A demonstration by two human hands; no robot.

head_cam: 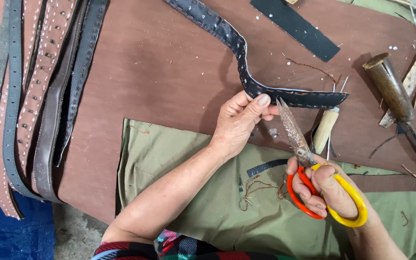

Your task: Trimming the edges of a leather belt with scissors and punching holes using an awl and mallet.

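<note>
**Hands trimming a stitched strap**

The left hand [240,121] is pinching the dark stitched leather strap [246,67], which is curving across the brown board [160,72]. The right hand [326,185] is gripping orange-and-yellow-handled scissors [309,163], blades together, just below the strap's end.

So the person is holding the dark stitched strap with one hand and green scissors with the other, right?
Almost. The scissors are not green: one handle loop is orange and the other yellow, as the head view shows. The rest is right: the left hand pinches the dark stitched strap, and the right hand holds the scissors, blades pointing up at the strap.
</note>
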